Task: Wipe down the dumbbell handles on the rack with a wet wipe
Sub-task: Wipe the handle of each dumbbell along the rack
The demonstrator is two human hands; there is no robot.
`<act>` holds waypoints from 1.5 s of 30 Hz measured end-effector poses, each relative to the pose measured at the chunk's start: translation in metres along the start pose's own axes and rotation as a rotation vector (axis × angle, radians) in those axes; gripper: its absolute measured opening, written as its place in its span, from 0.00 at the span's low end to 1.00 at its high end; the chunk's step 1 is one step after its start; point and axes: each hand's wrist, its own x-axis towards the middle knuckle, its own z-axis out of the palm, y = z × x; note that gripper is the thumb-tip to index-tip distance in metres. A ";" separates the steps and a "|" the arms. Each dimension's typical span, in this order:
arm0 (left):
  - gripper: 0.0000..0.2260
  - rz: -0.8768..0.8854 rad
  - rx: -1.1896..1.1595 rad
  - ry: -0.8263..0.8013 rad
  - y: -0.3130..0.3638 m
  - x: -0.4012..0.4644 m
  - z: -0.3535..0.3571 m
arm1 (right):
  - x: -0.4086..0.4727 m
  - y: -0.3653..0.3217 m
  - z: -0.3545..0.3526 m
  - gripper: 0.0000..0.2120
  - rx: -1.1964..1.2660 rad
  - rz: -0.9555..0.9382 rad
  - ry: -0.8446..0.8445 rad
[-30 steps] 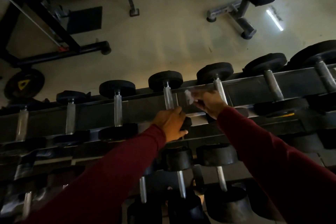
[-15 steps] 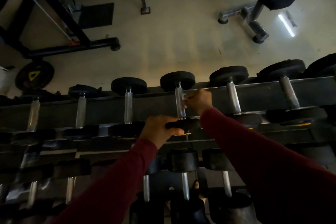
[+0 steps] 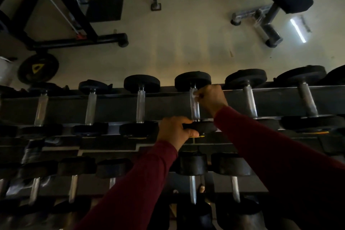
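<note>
The wet wipe (image 3: 195, 93) is pinched in the right hand (image 3: 211, 99) against the top of one dumbbell handle (image 3: 194, 106) on the rack (image 3: 112, 106); its near head (image 3: 200, 127) is gripped by the left hand (image 3: 174, 131). Which neighbouring handles are already wiped cannot be judged in this dim light.

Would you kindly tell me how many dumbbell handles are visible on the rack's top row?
6, left to right: first, second, third, fourth, where the right hand holds the wet wipe, fifth, sixth. More may be hidden beyond both edges.
</note>
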 end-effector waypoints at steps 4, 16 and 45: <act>0.17 0.013 -0.011 -0.026 0.003 -0.001 -0.003 | -0.012 0.007 -0.006 0.10 -0.173 -0.089 -0.279; 0.16 -0.001 0.005 -0.011 0.015 -0.006 -0.004 | -0.034 0.004 -0.011 0.09 -0.088 0.060 -0.244; 0.18 -0.122 0.242 0.067 0.162 0.020 0.143 | -0.031 0.212 -0.089 0.07 -0.243 -0.039 -0.353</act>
